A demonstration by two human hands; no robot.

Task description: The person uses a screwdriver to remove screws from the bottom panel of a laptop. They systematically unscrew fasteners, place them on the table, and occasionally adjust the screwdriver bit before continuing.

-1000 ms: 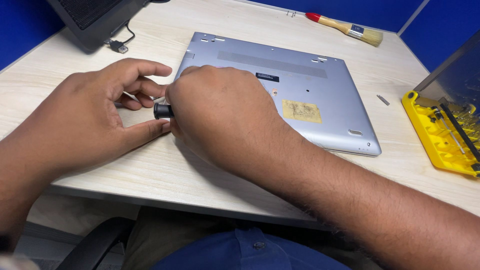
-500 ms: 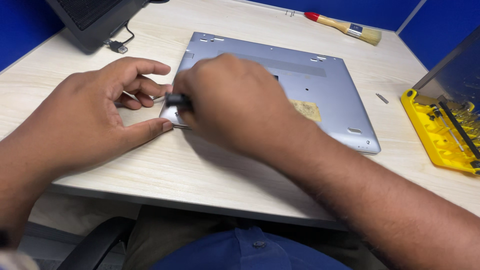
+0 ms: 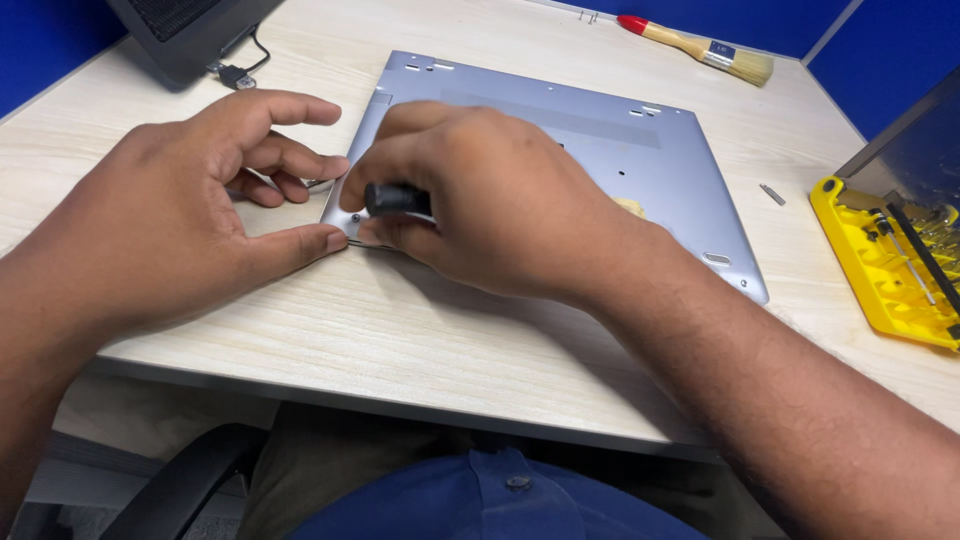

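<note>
Gripping the black screwdriver (image 3: 397,198), right hand (image 3: 490,195) has slid left — laptop (image 3: 640,165) corner.

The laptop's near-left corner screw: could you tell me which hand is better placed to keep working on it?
Probably the right hand: it grips the black screwdriver handle directly over that corner of the upturned silver laptop. The left hand holds no tool and only braces the laptop's edge with its fingertips.
</note>
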